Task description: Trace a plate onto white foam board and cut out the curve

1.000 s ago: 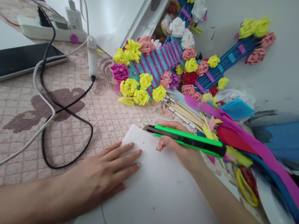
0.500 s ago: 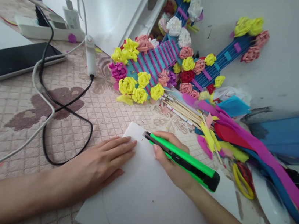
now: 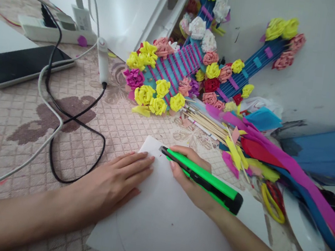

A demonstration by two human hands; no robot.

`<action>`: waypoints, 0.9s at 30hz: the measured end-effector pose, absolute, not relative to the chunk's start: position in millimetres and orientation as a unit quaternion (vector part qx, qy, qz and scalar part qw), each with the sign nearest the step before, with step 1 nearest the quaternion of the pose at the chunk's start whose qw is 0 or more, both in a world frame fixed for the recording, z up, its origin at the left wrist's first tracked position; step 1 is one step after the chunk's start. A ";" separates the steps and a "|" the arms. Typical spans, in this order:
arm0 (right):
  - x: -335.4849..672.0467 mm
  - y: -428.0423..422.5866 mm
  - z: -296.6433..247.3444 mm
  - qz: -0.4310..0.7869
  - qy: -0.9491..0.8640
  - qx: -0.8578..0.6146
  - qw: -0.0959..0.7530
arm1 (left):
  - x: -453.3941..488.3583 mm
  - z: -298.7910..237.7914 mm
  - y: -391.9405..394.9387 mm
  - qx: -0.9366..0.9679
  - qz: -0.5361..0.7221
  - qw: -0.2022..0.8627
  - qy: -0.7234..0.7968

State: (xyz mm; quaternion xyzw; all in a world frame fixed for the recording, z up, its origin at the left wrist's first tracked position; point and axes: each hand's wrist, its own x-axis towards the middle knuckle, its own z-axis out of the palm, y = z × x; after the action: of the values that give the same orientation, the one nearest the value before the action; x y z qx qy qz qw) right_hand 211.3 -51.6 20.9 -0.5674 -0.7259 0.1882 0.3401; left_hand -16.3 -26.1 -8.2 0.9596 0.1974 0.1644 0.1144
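Observation:
A white sheet [image 3: 168, 229] lies at the front of the patterned tablecloth, its narrow far corner pointing away from me. My left hand [image 3: 119, 177] rests flat across its left edge, fingers stretched out and holding nothing. In my right hand [image 3: 188, 174] is a green and black utility knife [image 3: 209, 179], gripped between thumb and fingers. The knife's tip is over the sheet near its far corner, just right of my left fingertips. Whether the blade touches the sheet I cannot make out. A small red mark shows beside the tip.
Behind stand blue paper guitars [image 3: 175, 70] covered with crepe-paper flowers. Wooden sticks [image 3: 205, 122], crepe strips [image 3: 292, 172] and yellow-handled scissors [image 3: 271, 204] lie to the right. At left are looped cables [image 3: 102, 145], a black-screened device [image 3: 17, 65] and a power strip [image 3: 49, 32].
The utility knife's back end has swung slightly left and its tip has shifted a little. My left hand stays on the sheet. The whole view has moved very slightly.

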 end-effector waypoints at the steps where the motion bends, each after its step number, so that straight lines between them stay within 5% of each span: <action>1: 211.0 -51.2 21.0 0.187 -0.727 -0.566 0.341 | -16.4 -8.5 -26.0 0.959 0.163 0.117 0.199; 27: 210.2 -51.8 18.2 0.157 -0.761 -0.534 0.333 | -17.9 -12.0 -26.9 0.953 0.167 0.143 0.207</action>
State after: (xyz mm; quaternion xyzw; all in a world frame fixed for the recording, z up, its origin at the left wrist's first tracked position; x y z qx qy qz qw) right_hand 210.2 -51.8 18.2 -0.5344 -0.7609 0.1573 0.3327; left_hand -17.9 -26.9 -12.0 0.9533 0.2070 0.1668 0.1430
